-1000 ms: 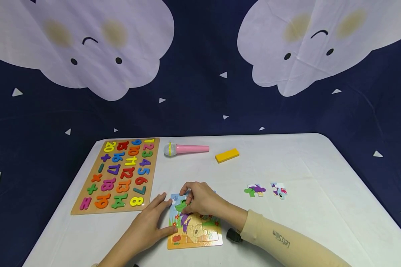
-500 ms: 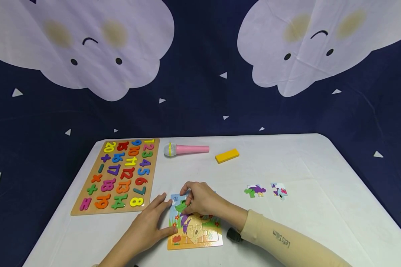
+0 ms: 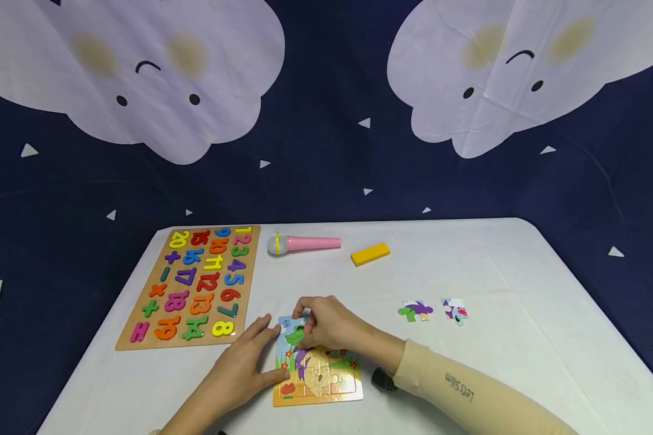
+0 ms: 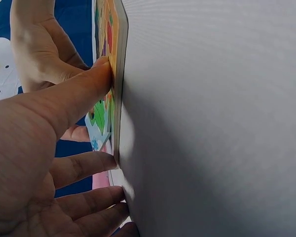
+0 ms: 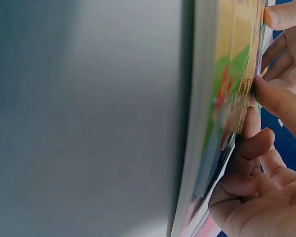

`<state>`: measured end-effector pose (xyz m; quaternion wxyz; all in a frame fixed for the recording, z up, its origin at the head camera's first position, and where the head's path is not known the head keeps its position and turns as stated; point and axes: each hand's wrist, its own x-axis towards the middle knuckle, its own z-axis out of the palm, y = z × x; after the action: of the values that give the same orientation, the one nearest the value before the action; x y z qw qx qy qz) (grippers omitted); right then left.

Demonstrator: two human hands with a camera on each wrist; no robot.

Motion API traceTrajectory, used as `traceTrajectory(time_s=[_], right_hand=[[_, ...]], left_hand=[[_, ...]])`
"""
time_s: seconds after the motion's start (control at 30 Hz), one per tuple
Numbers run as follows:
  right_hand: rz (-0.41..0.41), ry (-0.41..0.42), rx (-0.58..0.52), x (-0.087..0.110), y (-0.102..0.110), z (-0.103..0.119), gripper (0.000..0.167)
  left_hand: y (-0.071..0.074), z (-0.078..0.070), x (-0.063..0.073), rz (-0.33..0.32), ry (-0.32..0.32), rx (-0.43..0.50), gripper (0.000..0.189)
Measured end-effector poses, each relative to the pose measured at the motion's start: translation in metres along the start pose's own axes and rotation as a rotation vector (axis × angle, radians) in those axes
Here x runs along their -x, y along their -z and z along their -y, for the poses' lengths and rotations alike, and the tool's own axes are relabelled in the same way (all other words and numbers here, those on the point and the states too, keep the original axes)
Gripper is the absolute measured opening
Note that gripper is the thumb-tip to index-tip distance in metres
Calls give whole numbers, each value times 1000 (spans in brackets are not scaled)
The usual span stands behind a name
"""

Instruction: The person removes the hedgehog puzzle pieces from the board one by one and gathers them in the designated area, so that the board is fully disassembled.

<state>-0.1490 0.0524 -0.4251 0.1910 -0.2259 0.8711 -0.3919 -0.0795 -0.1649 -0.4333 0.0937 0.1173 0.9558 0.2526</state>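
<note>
A jigsaw puzzle board [image 3: 305, 396] with a cartoon animal picture lies on the table's near side. My left hand [image 3: 242, 365] rests at its left edge, fingers extended; the thumb presses on the border and the index fingertip touches near the upper left corner. Over the upper left part, my right hand [image 3: 332, 326] pinches a puzzle piece [image 3: 294, 336] with green and light blue print between thumb and index finger. The left wrist view shows this piece [image 4: 96, 118] tilted slightly off the board. The right hand hides the board's upper middle.
Two loose puzzle pieces, one purple and green [image 3: 415, 310], the other with a pink flower [image 3: 454, 310], lie to the right. A number board [image 3: 125, 343] is at left. Behind are a pink toy microphone [image 3: 310, 243] and a yellow block [image 3: 370, 254].
</note>
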Motion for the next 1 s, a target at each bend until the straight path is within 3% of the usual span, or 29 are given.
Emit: traceTrajectory(time_s=[0.27,0.6,1.0], right_hand=[[-4,24,-10,-2,1,-1,36],[-38,109,120,-3,2,-3,38],[-16,128,137,-2,15,-12,39]], left_hand=[[1,0,0,6,6,5,87],[-2,0,-1,7,8,1,85],[1,1,-1,4,1,-24,87]])
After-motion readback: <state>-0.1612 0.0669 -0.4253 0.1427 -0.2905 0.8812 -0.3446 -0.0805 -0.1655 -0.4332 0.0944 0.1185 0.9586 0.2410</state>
